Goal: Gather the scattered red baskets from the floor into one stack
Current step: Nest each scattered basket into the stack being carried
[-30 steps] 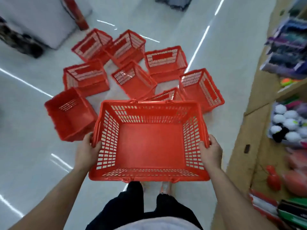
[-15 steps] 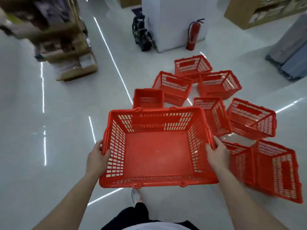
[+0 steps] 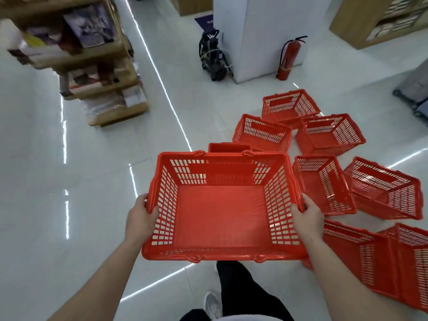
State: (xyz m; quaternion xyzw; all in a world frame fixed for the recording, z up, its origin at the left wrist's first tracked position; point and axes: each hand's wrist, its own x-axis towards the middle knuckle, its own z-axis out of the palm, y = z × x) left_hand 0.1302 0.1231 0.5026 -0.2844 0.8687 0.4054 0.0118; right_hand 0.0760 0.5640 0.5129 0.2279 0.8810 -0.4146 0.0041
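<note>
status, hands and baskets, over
Left hand and right hand grip side rims of one red plastic lattice basket, held up. Other red baskets scattered on white floor, right. One floor basket just beyond the held one.

Fire extinguisher (image 3: 290, 59) beside white pillar (image 3: 261, 31); wooden shelf (image 3: 97, 63) left

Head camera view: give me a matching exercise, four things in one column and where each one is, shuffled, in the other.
1. held basket
2. fire extinguisher
3. wooden shelf unit
4. grey shoe

A. upright beside the white pillar
B. upper left of the view
C. gripped between the left hand and right hand
D. on the floor at the bottom edge

Pairs: 1-C, 2-A, 3-B, 4-D
</note>
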